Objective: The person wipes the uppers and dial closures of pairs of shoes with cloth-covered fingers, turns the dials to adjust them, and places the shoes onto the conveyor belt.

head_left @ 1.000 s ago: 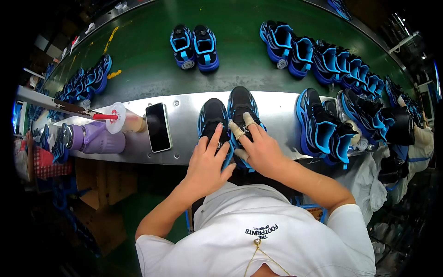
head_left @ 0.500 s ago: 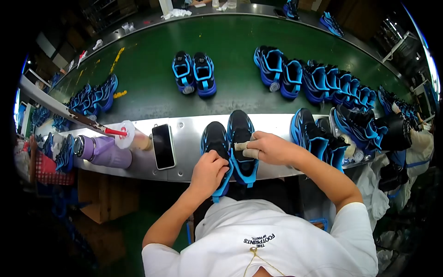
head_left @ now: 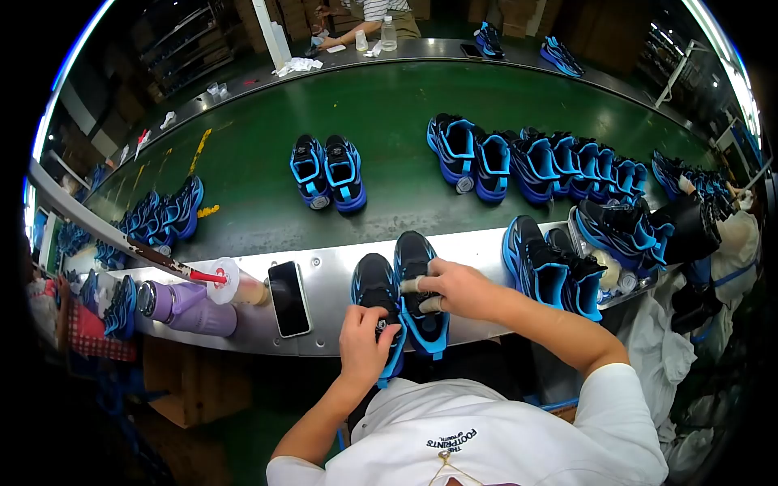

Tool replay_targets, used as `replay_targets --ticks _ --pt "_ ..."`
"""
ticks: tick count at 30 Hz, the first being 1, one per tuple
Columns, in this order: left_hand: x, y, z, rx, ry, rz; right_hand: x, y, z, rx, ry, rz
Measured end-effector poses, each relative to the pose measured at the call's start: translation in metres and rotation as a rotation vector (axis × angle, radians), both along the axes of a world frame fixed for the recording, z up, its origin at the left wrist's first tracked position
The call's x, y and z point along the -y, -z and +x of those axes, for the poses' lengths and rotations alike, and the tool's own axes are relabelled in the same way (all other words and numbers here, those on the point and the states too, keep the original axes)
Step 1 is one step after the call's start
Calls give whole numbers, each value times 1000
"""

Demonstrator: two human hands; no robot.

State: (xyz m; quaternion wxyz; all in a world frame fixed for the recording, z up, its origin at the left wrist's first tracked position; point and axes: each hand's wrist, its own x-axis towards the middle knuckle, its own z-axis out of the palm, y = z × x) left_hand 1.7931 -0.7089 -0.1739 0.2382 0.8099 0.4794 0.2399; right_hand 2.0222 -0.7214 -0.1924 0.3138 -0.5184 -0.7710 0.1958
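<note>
Two black sneakers with bright blue trim stand side by side on the metal ledge in front of me, toes pointing away. My left hand (head_left: 365,343) is closed on the left sneaker (head_left: 375,275), thumb and fingers at its tongue, where a small round light mark shows between them. On the right sneaker (head_left: 413,249), my right hand (head_left: 458,289) has its fingers bent onto the tongue and lace area. Beige covers wrap two of its fingers. What exactly the right fingertips pinch is partly hidden.
A phone (head_left: 288,298), a purple bottle (head_left: 188,309) and a lidded cup (head_left: 243,287) stand left on the ledge. More sneakers (head_left: 539,263) sit right. Beyond, a green belt (head_left: 389,105) carries a pair (head_left: 328,174) and a row of sneakers. A person's arm (head_left: 348,36) shows across.
The view has tilted up, so everything sits lower and the far person shows more. My left fingers have spread slightly on the tongue; my right fingers have parted a little. Both sneakers stay put.
</note>
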Motion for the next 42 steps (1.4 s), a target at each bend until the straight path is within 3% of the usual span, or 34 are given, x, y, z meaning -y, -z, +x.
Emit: replay_targets --ticks 1,3,5,9,12,13,16,19,21,22,26,29,33,36,37,40,42 --pt "-5 5 -2 28 88 60 -1 -1 2 -75 -87 -22" --pt "-11 10 -9 83 255 172 4 0 -2 20 48 -43" --pt "-10 -1 -11 26 251 66 13 4 -9 106 175 -72" --pt "-6 0 -8 -71 137 -9 -3 -1 16 -55 -117 -97" --pt "-21 2 -13 -59 431 0 3 -6 9 90 61 -292" --pt "-22 0 -12 -65 414 9 3 -7 7 141 116 -351" --pt "-12 -5 -3 3 279 90 0 -2 18 -40 19 -175" --pt "-7 2 -4 18 153 -58 -3 -1 27 -167 -138 -299" --pt "-16 -4 -9 97 317 -190 3 0 20 -47 -2 -320" --pt "-15 -8 -9 59 299 -166 3 0 19 21 64 -320" --pt "-11 -1 -2 -46 153 -103 -5 3 30 -175 -146 -239" --pt "-23 -1 -9 -39 331 -82 -2 11 21 -39 -8 -154" --pt "-7 -6 4 -111 184 116 -4 14 24 21 20 -78" --pt "-11 1 0 -50 145 -73 -12 9 33 -132 -185 -148" --pt "-10 0 1 -12 105 -132 -10 13 31 -92 -104 -139" --pt "-5 -1 7 -108 103 132 1 19 18 34 95 -135" --pt "-3 2 6 -65 44 100 -6 16 25 -35 5 -134"
